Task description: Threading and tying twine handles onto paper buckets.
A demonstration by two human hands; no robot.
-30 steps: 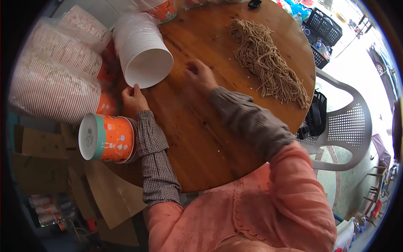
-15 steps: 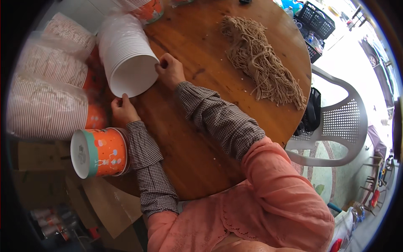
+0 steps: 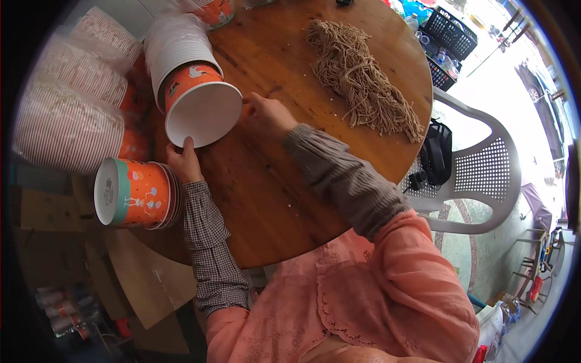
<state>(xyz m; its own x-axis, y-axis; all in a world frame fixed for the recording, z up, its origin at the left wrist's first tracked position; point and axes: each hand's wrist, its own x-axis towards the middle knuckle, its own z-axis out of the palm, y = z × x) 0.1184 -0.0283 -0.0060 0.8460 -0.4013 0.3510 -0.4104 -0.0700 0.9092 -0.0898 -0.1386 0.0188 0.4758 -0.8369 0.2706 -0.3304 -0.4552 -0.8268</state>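
Note:
A paper bucket (image 3: 203, 112), orange with printed figures outside and white inside, sticks partly out of a stack of nested white-rimmed buckets (image 3: 178, 45) in clear plastic. Its open mouth faces me. My left hand (image 3: 184, 162) is closed on the lower rim, thumb at the edge. Beside the right side of the rim is my right hand (image 3: 270, 115), fingers bent and blurred; whether they grip the rim is unclear. A short nested stack of orange buckets with a green band (image 3: 145, 193) lies on its side left of my left forearm.
More plastic-wrapped bucket stacks (image 3: 69, 127) lie at the left. A bundle of beige strings (image 3: 366, 81) rests across the round wooden table (image 3: 272, 193). A grey plastic chair (image 3: 484, 169) with a black bag (image 3: 437, 151) stands at the right, and cardboard boxes (image 3: 148, 281) sit lower left.
The orange bucket has come partway out of the wrapped stack toward me, its printed side now showing. My right hand has moved to the right; my left stays at the lower rim.

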